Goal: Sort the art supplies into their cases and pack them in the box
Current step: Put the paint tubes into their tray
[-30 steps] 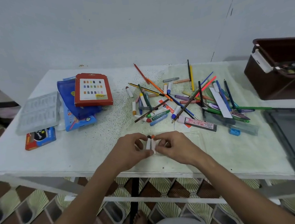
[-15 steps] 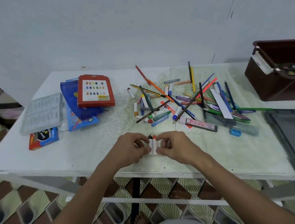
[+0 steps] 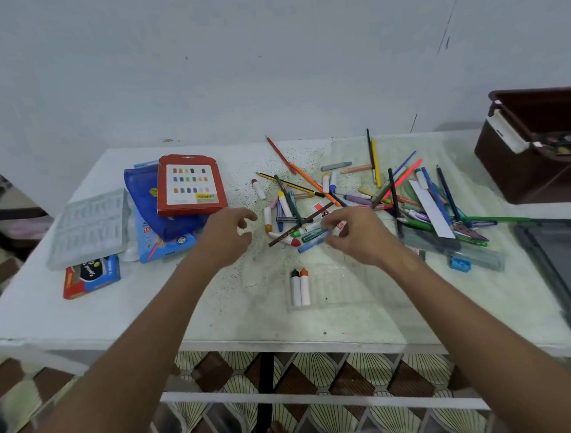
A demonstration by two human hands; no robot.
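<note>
Both hands are out over the middle of the desk (image 3: 62, 312), reaching toward the heap of supplies.

Left hand (image 3: 226, 236): fingers loosely curled, thumb apart, holding nothing; it hovers between the blue pencil pouch (image 3: 146, 206) and the left fringe of the heap.

Right hand (image 3: 357, 234): fingers bent down into the near edge of the heap, tips at a white-barrelled crayon (image 3: 339, 226). Whether it is already pinched, I cannot tell; the fingers cover it.

Near the front edge, a clear plastic crayon tray (image 3: 337, 287) lies flat. Two crayons, black-tipped (image 3: 295, 285) and orange-tipped (image 3: 304, 285), lie side by side, touching, at its left end. The rest of the tray looks unfilled.

Heap (image 3: 361, 196): colour pencils, crayons, pens and a white ruler (image 3: 432, 210) crossed over one another, right of centre. Brown box (image 3: 526, 170) at the right back corner. Red crayon carton (image 3: 189, 184) and a second clear tray (image 3: 88, 228) toward the left edge.

Risks, as judged:
- Pencils lie across the crayons. Pulling one out from underneath may drag or roll neighbours toward the front edge.
- The tray is nearly invisible on the pale top; a returning wrist could knock it and unseat the two crayons.
- Crayon barrels look alike, so a marker might get sorted in by mistake.
</note>
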